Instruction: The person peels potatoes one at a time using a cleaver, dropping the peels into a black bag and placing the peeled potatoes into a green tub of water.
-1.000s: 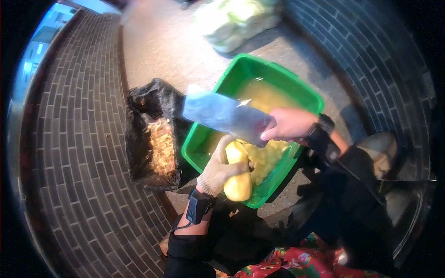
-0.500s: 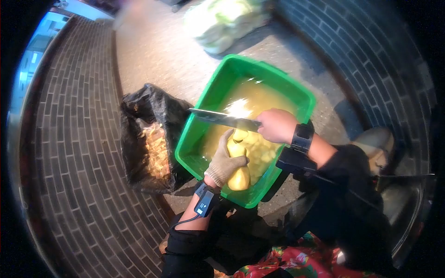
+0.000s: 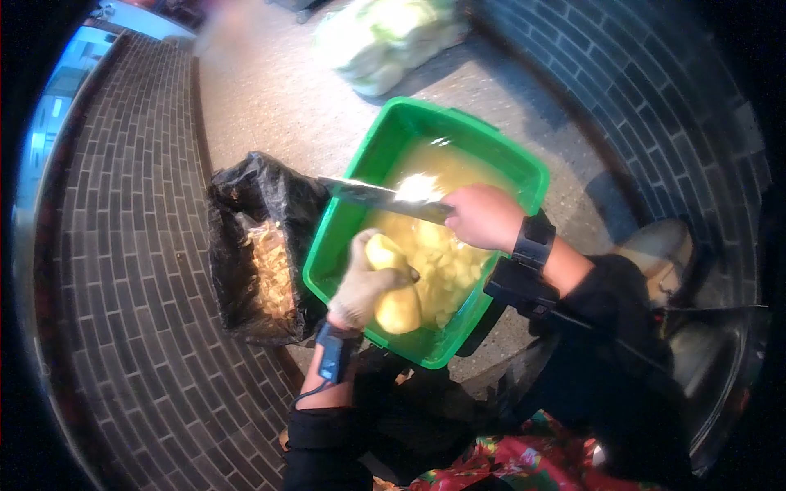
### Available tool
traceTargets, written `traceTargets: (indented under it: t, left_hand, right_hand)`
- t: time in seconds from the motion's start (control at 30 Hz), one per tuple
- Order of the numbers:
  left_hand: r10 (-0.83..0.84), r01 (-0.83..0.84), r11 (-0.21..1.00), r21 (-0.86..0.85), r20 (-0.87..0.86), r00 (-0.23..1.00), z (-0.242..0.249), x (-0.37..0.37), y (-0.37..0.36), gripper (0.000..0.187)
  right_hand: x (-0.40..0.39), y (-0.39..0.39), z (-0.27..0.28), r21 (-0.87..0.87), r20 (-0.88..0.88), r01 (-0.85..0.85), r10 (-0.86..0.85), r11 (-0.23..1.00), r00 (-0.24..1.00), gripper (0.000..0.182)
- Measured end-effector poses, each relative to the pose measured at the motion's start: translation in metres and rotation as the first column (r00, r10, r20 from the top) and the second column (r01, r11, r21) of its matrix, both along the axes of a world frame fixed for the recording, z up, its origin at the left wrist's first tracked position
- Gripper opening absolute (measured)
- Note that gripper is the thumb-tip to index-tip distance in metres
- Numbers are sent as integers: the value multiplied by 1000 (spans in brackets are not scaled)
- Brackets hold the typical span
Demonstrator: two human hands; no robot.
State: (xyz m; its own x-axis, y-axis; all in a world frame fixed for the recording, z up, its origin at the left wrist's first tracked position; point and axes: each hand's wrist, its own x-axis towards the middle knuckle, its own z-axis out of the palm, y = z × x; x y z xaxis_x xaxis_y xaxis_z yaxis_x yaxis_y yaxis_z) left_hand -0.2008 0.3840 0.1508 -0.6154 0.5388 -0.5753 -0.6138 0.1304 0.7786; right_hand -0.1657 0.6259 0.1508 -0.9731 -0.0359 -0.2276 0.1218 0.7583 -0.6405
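My left hand, in a pale knit glove, is closed around a long peeled yellow potato. The potato's upper end shows above my thumb. My right hand, bare, grips the handle of a large kitchen knife, whose blade points left above the potato and stands apart from it. Both hands are over a green plastic tub. Cloudy yellowish water fills its bottom, and many cut potato pieces lie in it under the knife. Glare hides part of the blade.
Left of the tub stands a black plastic bag, open, with peelings inside. A clear bag of green vegetables rests on the floor beyond. Dark brick walls rise on both sides. A shoe is at the right.
My left hand has moved left and tilted the potato, away from the blade. The chunk at the potato's top end is no longer there. The knife has shifted slightly left.
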Motion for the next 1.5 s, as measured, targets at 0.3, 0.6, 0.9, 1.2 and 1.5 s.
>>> traceTargets:
  t: [0.3,0.6,0.9,1.2,1.5]
  left_hand:
    - [-60,49,994,-100,-114,992,-17,-10,-26,44]
    - [80,-168,968,-187,-405,911,-5,1,-12,58]
    - [229,-252,968,-4,-405,885,21,-2,-7,61]
    - [173,-166,984,57,-486,857,15,2,-7,75]
    - [247,-223,910,350,-25,969,24,9,1,83]
  right_hand:
    - [-7,-1,-3,-141,-40,68,-74,988,996,16]
    - [-3,-27,4,-401,-103,1,-46,916,994,20]
    - [1,-35,23,-303,-253,-77,-3,950,967,18]
    - [3,-42,13,-214,-324,-158,82,964,942,23]
    - [7,-54,16,-332,-307,-121,14,936,952,13]
